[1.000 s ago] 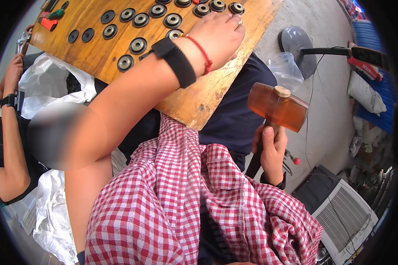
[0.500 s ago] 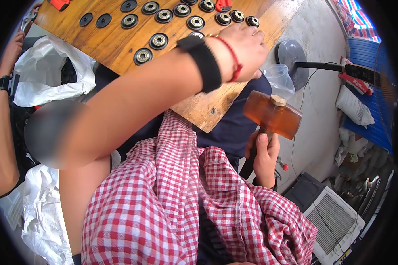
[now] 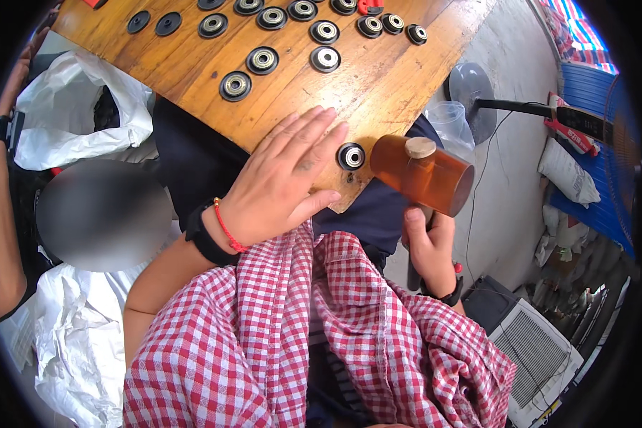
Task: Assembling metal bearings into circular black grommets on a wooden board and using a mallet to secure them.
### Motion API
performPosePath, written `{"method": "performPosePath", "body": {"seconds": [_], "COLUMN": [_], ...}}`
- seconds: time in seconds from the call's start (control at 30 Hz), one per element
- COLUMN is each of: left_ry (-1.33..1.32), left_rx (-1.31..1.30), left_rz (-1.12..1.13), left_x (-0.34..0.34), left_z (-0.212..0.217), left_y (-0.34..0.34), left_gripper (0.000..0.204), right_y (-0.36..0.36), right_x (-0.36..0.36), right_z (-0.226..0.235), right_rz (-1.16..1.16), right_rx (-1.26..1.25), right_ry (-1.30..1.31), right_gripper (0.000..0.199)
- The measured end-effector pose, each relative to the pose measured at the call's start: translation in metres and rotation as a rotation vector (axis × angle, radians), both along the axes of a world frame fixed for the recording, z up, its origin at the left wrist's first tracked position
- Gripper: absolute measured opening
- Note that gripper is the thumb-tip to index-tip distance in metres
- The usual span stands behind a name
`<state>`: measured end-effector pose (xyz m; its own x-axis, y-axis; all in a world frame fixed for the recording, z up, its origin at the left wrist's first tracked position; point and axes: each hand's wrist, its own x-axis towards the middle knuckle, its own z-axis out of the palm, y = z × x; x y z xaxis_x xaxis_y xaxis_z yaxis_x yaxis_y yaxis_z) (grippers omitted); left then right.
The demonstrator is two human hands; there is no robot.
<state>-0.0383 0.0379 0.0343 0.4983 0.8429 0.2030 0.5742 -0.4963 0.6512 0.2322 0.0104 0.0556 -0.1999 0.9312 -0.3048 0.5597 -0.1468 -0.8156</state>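
My left hand [image 3: 282,175] lies near the table's front corner, fingers stretched out and holding nothing. Just right of its fingertips sits a black flanged wheel with a metal bearing [image 3: 351,156] in its centre. My right hand [image 3: 432,246] is wrapped round the handle of a mallet with a translucent amber head [image 3: 435,178]. The head hangs at the table's right edge, close beside that wheel, and the handle's wooden end shows on its top. Farther back, several similar wheels [image 3: 262,60] lie spread over the wooden table [image 3: 192,78]. Two black discs [image 3: 168,23] at the far left show no bearing.
Beyond the table's right edge stand a clear plastic cup [image 3: 451,125] and a fan [image 3: 585,120]. A white sack [image 3: 132,107] is at the left, near another person's arm [image 3: 3,221]. A boxy grilled appliance [image 3: 538,349] sits at the lower right.
My left hand has come back from the far right of the table to its front corner. A wheel now sits there. The mallet has moved slightly left, nearer the table.
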Motion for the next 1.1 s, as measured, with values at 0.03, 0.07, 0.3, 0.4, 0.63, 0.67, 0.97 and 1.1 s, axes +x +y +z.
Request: {"method": "performPosePath", "body": {"seconds": [0.03,0.07,0.3,0.4,0.63,0.67,0.97,1.1], "left_ry": [0.01,0.008,0.048,0.057,0.025,0.004,0.157,0.196], "left_rx": [0.036,0.073,0.131,0.105,0.106,0.107,0.101,0.151], "left_rz": [0.101,0.194,0.241,0.255,0.254,0.236,0.142,0.045], "left_x": [0.001,0.003,0.01,0.006,0.012,0.015,0.04,0.028], "left_z": [-0.005,-0.011,-0.024,-0.025,-0.023,-0.018,0.014,0.01], "left_y": [-0.005,-0.008,-0.014,-0.017,-0.011,-0.007,0.035,0.038], "left_gripper": [0.072,0.075,0.077,0.076,0.079,0.079,0.056,0.04], "right_y": [0.01,0.017,0.016,0.034,0.015,0.016,0.024,0.01], "right_x": [0.007,-0.001,-0.027,-0.037,-0.015,-0.015,-0.014,-0.015], "right_z": [0.006,0.024,0.02,0.034,0.059,0.058,0.0,-0.002], "right_rz": [0.08,0.07,0.309,0.267,-0.025,-0.041,-0.165,-0.263], "right_rx": [0.102,0.182,0.242,0.009,0.31,0.313,-0.001,-0.043], "right_ry": [-0.028,0.014,-0.404,-0.307,0.046,0.024,0.047,0.168], "right_gripper": [0.026,0.024,0.028,0.033,0.025,0.025,0.037,0.037]}}
